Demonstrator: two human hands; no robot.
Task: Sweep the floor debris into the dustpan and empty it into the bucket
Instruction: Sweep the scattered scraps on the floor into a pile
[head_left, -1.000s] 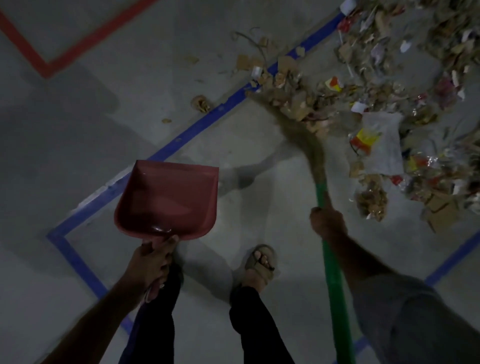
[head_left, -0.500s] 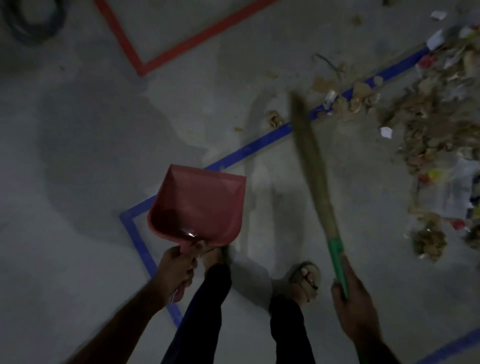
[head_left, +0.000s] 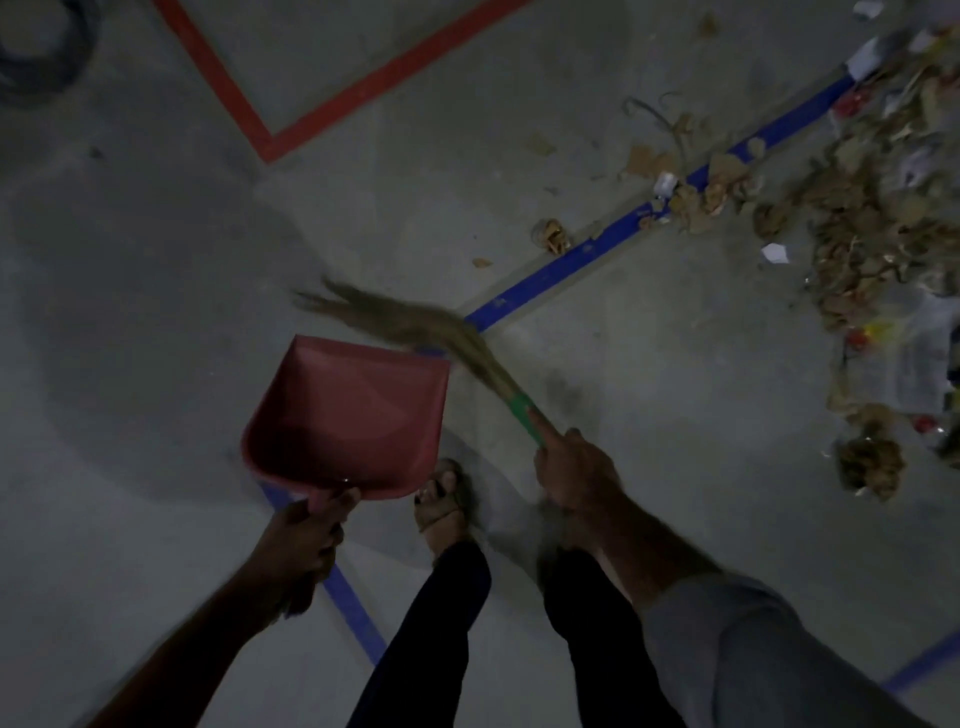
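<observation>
Grey concrete floor (head_left: 649, 415), dim light. Red tape line (head_left: 332, 104) upper left, blue tape line (head_left: 597, 244) diagonal across middle. Debris pile (head_left: 852, 228) of cardboard scraps and paper at upper right, spilling over blue line, well apart from dustpan. Bare floor left and centre. Left hand (head_left: 301, 535) grip curled round handle of red dustpan (head_left: 348, 415), pan looks empty. Right hand (head_left: 576, 467) grip curled round green broom (head_left: 452, 343) handle, bristles blurred just beyond pan's front edge. Sandalled foot (head_left: 441, 499) between the hands.
</observation>
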